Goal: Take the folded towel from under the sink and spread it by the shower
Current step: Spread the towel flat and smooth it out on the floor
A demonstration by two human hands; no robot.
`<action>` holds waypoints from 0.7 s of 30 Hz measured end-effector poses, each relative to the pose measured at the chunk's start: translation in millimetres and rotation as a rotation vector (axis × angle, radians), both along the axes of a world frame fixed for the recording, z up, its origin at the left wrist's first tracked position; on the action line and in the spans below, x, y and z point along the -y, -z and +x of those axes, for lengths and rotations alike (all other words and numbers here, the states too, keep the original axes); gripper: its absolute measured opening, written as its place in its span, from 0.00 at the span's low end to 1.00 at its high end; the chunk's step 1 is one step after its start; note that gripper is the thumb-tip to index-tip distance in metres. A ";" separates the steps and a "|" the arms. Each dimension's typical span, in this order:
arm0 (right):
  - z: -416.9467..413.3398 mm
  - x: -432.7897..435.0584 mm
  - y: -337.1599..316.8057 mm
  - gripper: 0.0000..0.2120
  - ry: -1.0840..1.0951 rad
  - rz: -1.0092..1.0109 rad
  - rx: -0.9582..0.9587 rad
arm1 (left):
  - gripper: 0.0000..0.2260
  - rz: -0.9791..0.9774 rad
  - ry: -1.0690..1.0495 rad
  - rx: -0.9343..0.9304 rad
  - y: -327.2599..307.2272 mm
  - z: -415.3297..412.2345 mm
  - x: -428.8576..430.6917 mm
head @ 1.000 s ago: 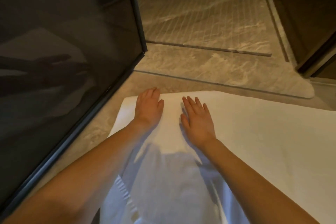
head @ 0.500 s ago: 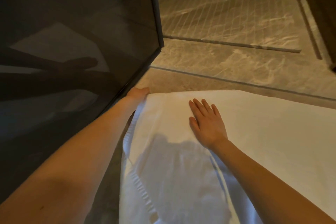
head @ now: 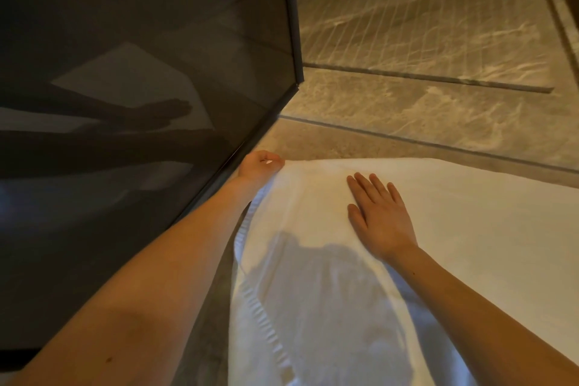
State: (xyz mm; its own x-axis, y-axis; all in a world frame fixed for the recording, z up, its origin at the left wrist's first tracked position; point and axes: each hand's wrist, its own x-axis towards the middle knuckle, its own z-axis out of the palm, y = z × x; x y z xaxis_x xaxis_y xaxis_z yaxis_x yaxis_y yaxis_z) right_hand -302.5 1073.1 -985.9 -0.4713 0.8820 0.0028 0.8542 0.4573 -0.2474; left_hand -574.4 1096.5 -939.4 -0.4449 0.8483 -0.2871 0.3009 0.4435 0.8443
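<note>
1. Marble floor (head: 391, 122) fills the top of the view. The grooved shower floor (head: 423, 25) lies beyond a thin threshold line, and a dark glass panel (head: 141, 72) stands on the left.
2. A white towel (head: 470, 244) lies opened out on the floor just in front of that threshold. Its left edge runs beside the foot of the glass and is rippled.
3. A second ago both palms lay flat near the far edge; since then the left one has gone out to the corner. The spreading looks nearly done, with only that side left to pull straight.
4. The right hand (head: 379, 213) rests flat on the towel near its far edge, fingers straight, pinning the cloth.
5. The left hand (head: 258, 166) has its fingers curled round the far left corner, close to the glass, and holds it slightly raised.
</note>
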 end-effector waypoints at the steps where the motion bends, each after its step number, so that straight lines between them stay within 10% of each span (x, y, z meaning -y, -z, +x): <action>1: -0.1 0.1 0.0 0.28 0.002 0.000 -0.001 | 0.03 0.020 -0.004 0.001 -0.1 0.1 1.0; 21: -0.4 0.4 -0.7 0.28 0.007 0.001 0.004 | 0.23 0.085 0.261 0.222 -20.7 -0.7 8.7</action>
